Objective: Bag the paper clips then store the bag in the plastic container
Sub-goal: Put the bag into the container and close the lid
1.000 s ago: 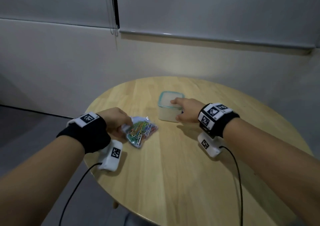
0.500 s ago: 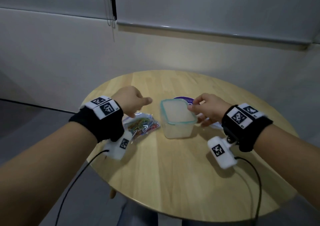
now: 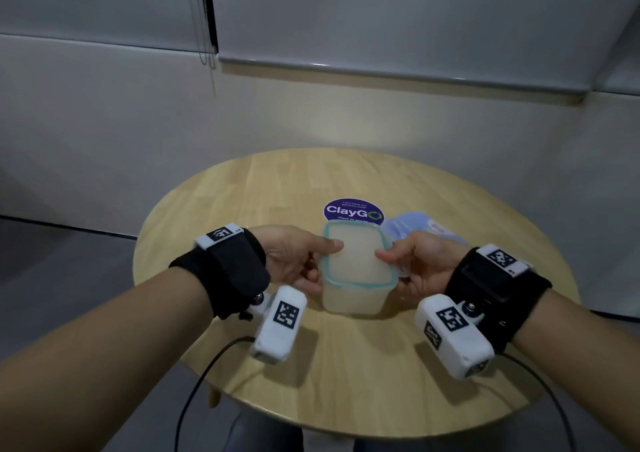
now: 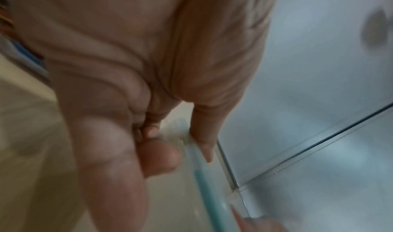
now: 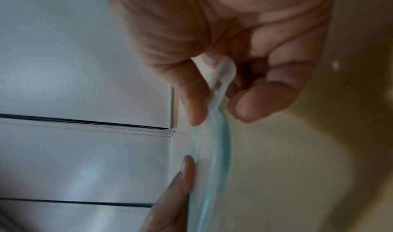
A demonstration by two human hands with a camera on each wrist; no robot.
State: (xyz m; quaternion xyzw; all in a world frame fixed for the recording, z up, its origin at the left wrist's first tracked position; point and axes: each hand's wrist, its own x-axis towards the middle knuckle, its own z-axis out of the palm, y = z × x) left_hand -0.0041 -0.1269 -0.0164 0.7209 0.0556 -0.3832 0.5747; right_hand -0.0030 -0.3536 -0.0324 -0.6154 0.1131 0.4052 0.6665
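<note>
The translucent plastic container [image 3: 353, 295] with a teal-rimmed lid [image 3: 356, 261] stands at the middle of the round wooden table [image 3: 346, 375]. My left hand [image 3: 322, 261] grips its left side, thumb on the lid. My right hand [image 3: 391, 264] grips the right side. In the right wrist view, thumb and forefinger pinch the lid's white latch tab [image 5: 223, 77] above the teal rim [image 5: 214, 151]. The left wrist view shows my left hand [image 4: 180, 148] with its thumb on the lid's edge [image 4: 204, 185] and fingers curled below it. The bag of paper clips is hidden.
A purple round ClayGo sticker [image 3: 353, 211] lies on the table just behind the container. A pale blue packet [image 3: 415, 224] sits behind my right hand. Wrist camera cables trail off the table's near edge. A wall rises close behind the table.
My left hand let go of the paper clip bag and moved right to the container. My right hand drew the container nearer; both hands now hold it. The bag has gone out of sight.
</note>
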